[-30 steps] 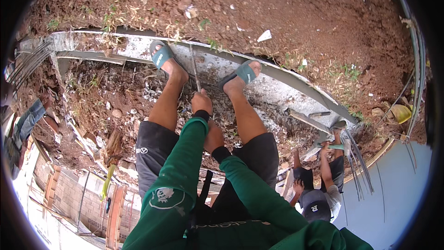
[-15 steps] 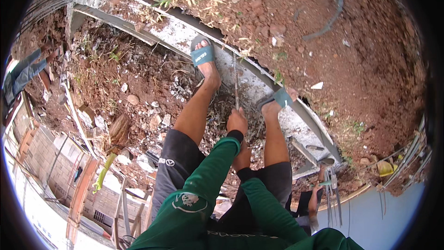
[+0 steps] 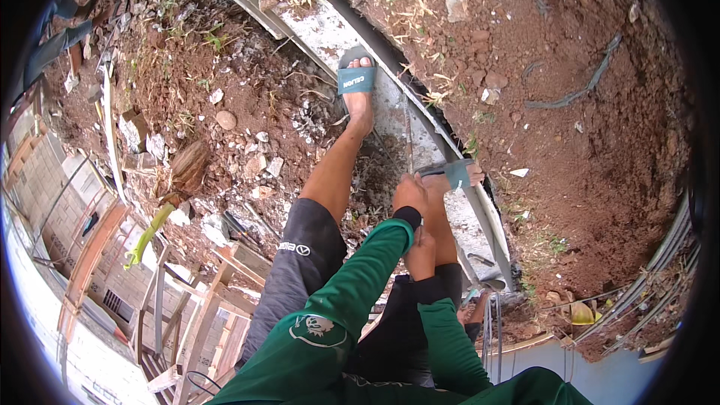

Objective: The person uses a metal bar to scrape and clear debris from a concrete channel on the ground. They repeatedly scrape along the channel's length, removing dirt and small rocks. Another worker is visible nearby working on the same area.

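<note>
Both my hands are closed around a thin metal bar point(image 3: 409, 135). My left hand point(image 3: 410, 195) grips it in front, and my right hand point(image 3: 420, 255) is closed behind, closer to my body. Beyond my hands the bar reaches across a pale concrete strip point(image 3: 311, 30) toward the long board point(image 3: 491, 225) on the strip's outer side. Whether its tip touches the board I cannot tell. My sandalled left foot point(image 3: 360, 97) stands on the strip, and the sandalled right foot point(image 3: 456, 174) is at its outer edge, close to the left hand.
A second board point(image 3: 244, 4) runs along the strip's inner side. Reddish soil point(image 3: 585, 202) with a grey strip of material point(image 3: 592, 82) lies at right; rubble point(image 3: 255, 165) is at left. Timber frames point(image 3: 195, 322) stand lower left, metal rods point(image 3: 652, 255) lie right. Another person's leg point(image 3: 56, 49) shows far left.
The view has turned and shifted, so the strip now runs more steeply. My hands have come closer to the right foot, still holding the bar.
</note>
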Demonstrator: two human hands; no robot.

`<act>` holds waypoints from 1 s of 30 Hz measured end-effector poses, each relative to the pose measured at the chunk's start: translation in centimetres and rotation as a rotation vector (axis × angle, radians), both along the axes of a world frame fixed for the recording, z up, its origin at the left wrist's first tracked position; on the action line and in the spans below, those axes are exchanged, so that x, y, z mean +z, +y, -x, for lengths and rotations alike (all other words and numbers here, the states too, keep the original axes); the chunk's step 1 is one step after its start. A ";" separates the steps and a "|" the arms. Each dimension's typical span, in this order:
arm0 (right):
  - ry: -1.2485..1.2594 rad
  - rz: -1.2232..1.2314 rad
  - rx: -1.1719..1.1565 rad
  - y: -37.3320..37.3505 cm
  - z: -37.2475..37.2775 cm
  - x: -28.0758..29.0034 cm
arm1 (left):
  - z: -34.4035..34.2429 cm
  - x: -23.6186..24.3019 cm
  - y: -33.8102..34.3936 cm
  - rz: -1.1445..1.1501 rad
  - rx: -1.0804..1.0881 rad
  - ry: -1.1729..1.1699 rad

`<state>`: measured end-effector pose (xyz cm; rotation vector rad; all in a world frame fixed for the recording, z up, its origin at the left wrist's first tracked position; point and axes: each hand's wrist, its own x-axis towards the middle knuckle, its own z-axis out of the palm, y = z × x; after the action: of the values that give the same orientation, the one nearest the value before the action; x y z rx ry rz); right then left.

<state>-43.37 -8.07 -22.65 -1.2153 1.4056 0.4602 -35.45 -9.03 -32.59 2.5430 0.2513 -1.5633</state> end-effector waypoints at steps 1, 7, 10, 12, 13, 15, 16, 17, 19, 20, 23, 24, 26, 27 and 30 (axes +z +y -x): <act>-0.090 0.095 0.154 -2.2 -0.3 0.8 | -0.6 1.1 -1.7 0.029 0.048 -0.003; -0.012 -0.126 0.138 -8.4 -2.9 8.3 | -2.1 5.6 -4.0 0.076 0.221 0.022; 0.085 -0.366 -0.156 -10.0 -4.3 8.7 | -3.0 6.1 -4.7 0.101 0.274 0.001; 0.035 -0.260 -0.142 -8.4 -3.2 8.1 | -3.0 6.0 -4.0 0.132 0.281 -0.009; 0.025 -0.235 -0.130 -7.5 -3.1 8.0 | -2.7 5.4 -3.5 0.146 0.271 -0.018; -0.025 -0.137 -0.034 -6.1 -3.2 7.5 | -2.1 5.0 -2.3 0.161 0.236 -0.025; -0.032 -0.117 -0.042 -5.6 -3.6 6.5 | -2.4 3.7 -2.4 0.146 0.218 -0.014; -0.039 -0.097 -0.052 -5.1 -4.0 5.4 | -2.8 2.4 -2.4 0.127 0.202 -0.002; -0.102 0.047 -0.004 -3.3 -2.4 0.9 | -3.3 0.5 -3.2 0.110 0.176 0.005; -0.094 0.031 0.025 -3.8 -2.5 1.1 | -3.9 0.1 -3.4 0.101 0.178 0.002; -0.169 0.134 0.213 -7.4 -4.6 2.0 | -5.0 0.7 -4.4 0.095 0.172 0.004; -0.015 -0.240 -0.146 -8.2 -7.1 3.5 | -5.7 0.8 -3.5 0.072 0.177 -0.022; -0.040 -0.098 -0.133 -6.2 -7.7 2.6 | -6.5 0.9 -3.6 0.070 0.151 -0.039; -0.070 -0.067 -0.107 -6.1 -8.5 1.5 | -7.5 0.0 -3.7 0.079 0.111 -0.046; -0.148 0.060 0.034 -7.7 -11.3 -1.1 | -10.8 -2.4 -4.7 0.132 0.002 -0.034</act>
<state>-32.12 -15.78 -23.72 -1.2972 1.2822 0.3461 -24.69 -13.69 -34.95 2.4649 0.1418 -1.4828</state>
